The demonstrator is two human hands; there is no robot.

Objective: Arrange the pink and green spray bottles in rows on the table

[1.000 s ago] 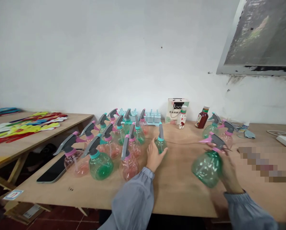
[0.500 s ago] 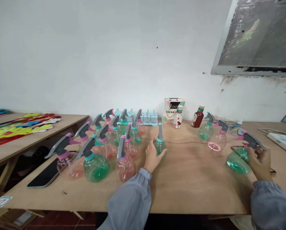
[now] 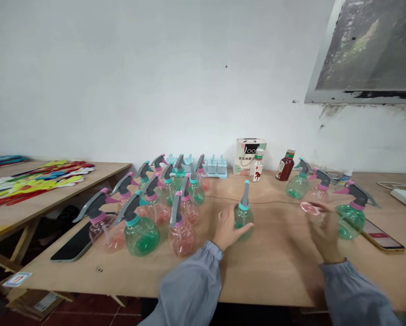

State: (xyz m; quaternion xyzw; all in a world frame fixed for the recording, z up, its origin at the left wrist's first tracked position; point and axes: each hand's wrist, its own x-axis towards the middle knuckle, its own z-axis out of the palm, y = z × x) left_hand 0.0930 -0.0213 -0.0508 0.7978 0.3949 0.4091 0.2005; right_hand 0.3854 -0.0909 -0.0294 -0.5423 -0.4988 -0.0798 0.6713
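My left hand (image 3: 228, 228) is wrapped around the left side of a green spray bottle (image 3: 243, 219), thumb across its front. This bottle has a teal collar and grey trigger head and stands on the table. My right hand (image 3: 327, 233) is smeared by motion, so its fingers cannot be read. It is beside another green spray bottle (image 3: 350, 222) with a pink collar and in front of a pink spray bottle (image 3: 318, 195), partly hiding both. Behind them stands a green spray bottle with a teal collar (image 3: 297, 185).
Several pink and green spray bottles (image 3: 142, 236) crowd the table's left side, beside a dark phone (image 3: 72, 244). A lit phone (image 3: 384, 235) lies right. At the back stand ice-pop moulds (image 3: 217, 167), a paper bag (image 3: 242, 156), a white bottle (image 3: 257, 167) and a brown bottle (image 3: 285, 166).
My right hand has let go of the green bottle with the pink collar, now upright, and moved left. My left hand and its green bottle have shifted right and slightly nearer.
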